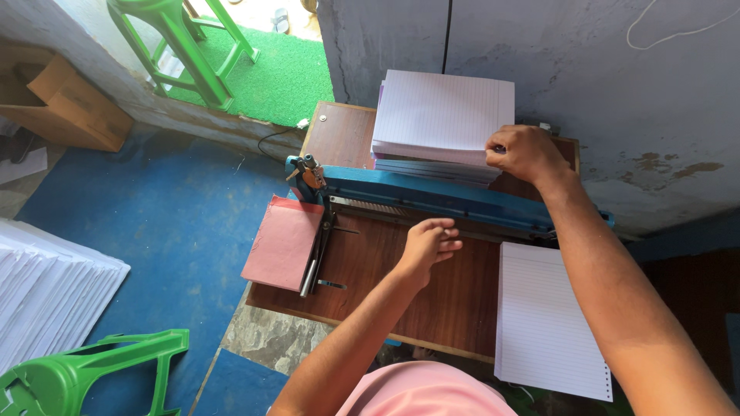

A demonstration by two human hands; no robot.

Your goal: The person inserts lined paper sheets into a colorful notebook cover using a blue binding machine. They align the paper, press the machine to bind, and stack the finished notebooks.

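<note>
Currently the right hand (526,152) rests on the near right corner of the tall stack of ruled paper (441,115), its grip closed on the top sheets with fingers curled over the edge, a hold that suits peeling a batch off the pile. This stack sits behind the blue punching machine (432,197), on the far side of the wooden table (401,285), within arm's reach. The left hand (428,243) hovers over the table just in front of the machine's slot, fingers loosely bent, holding nothing.

Count:
- Paper stacks on the table: two, the tall one and a flat punched stack (546,320) at the right edge, its holes along the right margin.
- Pink cover board (283,241): one, left of the machine's lever.
- Green plastic stools: two, one by the doorway (185,46), one tipped at lower left (85,377).
- Loose white sheets on the blue floor (50,289): one fanned heap.
</note>
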